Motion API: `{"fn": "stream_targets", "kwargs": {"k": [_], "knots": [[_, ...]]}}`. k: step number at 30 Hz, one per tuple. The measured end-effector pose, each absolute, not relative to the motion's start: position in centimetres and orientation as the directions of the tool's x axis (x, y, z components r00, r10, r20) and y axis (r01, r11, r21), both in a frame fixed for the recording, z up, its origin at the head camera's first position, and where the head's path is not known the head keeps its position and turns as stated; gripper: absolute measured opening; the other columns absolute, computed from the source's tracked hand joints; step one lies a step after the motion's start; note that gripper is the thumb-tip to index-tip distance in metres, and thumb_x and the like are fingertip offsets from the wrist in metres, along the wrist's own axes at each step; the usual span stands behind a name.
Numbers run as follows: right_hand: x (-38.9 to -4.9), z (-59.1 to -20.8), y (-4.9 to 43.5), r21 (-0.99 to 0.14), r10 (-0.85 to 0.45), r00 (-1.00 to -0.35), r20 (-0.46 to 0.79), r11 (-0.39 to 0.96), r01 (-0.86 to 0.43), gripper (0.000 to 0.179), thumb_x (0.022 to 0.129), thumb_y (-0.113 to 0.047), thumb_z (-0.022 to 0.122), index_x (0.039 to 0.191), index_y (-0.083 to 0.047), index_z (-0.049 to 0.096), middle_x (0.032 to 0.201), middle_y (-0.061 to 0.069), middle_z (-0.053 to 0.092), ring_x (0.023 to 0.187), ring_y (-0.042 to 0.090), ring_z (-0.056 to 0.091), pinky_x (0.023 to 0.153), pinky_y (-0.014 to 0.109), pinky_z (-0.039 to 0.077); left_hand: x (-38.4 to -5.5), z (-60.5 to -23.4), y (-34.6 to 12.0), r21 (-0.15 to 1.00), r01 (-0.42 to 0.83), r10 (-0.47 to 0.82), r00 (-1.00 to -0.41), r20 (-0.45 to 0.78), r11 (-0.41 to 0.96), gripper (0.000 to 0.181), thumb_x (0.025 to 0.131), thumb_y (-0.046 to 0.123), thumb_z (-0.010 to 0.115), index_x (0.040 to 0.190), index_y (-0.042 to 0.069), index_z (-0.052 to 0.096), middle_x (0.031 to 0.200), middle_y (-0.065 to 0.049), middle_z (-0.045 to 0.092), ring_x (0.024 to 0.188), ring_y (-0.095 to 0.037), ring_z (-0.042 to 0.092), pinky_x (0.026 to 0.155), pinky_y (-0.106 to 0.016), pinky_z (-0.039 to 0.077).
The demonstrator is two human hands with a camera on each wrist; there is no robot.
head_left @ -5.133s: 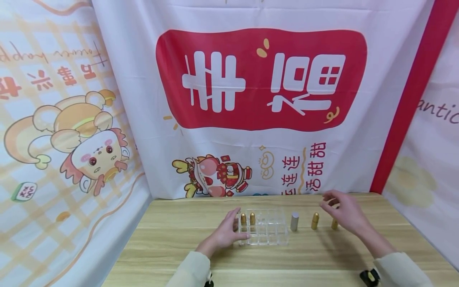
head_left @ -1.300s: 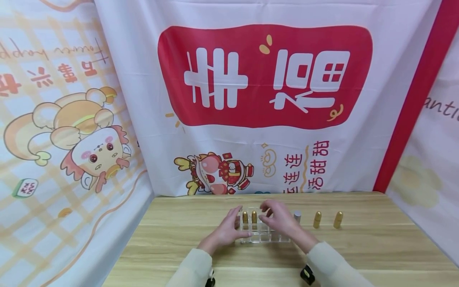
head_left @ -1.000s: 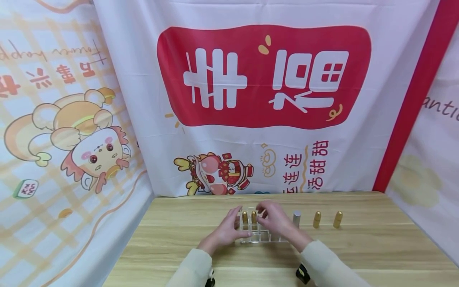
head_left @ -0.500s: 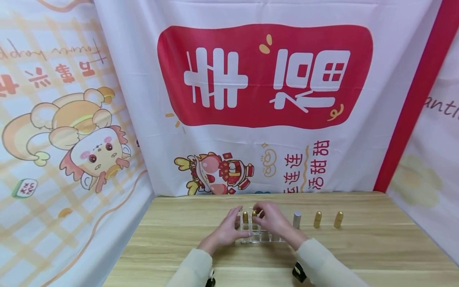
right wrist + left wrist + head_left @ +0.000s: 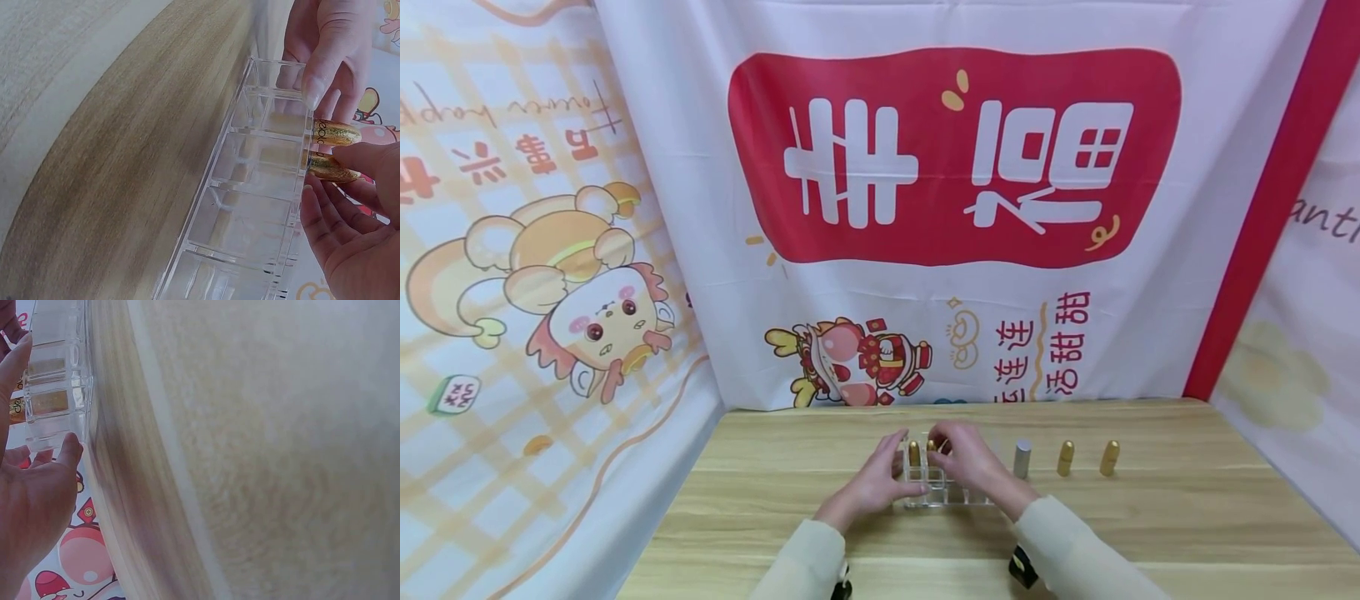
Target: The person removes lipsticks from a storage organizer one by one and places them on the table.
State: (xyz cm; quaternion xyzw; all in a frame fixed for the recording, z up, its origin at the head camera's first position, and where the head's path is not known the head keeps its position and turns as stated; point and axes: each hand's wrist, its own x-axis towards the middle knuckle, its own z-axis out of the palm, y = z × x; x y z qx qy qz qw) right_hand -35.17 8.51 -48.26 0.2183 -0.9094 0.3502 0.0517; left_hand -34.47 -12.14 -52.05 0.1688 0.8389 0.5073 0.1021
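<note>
A clear plastic organizer (image 5: pixel 951 498) with square compartments stands on the table. My left hand (image 5: pixel 871 483) grips its left end, thumb on the front wall and fingers behind, as the right wrist view also shows. Two gold bullet-shaped tubes, apparently lipsticks, stand in neighbouring back compartments: the left one (image 5: pixel 337 132) carries dark lettering, and the second (image 5: pixel 331 169) is beside it. Thumb and fingers of my right hand (image 5: pixel 972 462) pinch the top of the second tube, which still sits in its compartment. In the head view that hand covers the organizer's right part.
To the right of the organizer stand a silver cylinder (image 5: pixel 1022 460) and two more gold tubes, one nearer (image 5: pixel 1065 458) and one farther right (image 5: pixel 1109 458), upright in a row on the wooden table (image 5: pixel 925 550). A printed cloth (image 5: pixel 955 283) hangs behind.
My right hand has come from above the rightmost gold tube leftward to the organizer, then slid farther left onto the second tube. My left hand has kept its hold on the organizer.
</note>
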Motion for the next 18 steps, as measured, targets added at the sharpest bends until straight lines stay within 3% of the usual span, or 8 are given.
{"fn": "stream_targets", "kwargs": {"k": [18], "knots": [[-34.84, -47.75, 8.95, -0.624, -0.372, -0.89, 0.264, 0.638, -0.452, 0.011, 0.09, -0.005, 0.075, 0.098, -0.013, 0.071, 0.089, 0.0, 0.07, 0.077, 0.009, 0.062, 0.069, 0.021, 0.058, -34.52, -52.27, -12.07, 0.882, 0.176, 0.383, -0.924, -0.006, 0.438, 0.108, 0.08, 0.035, 0.088, 0.164, 0.021, 0.021, 0.166, -0.014, 0.025, 0.143, -0.04, 0.042, 0.117, -0.053, 0.041]]}}
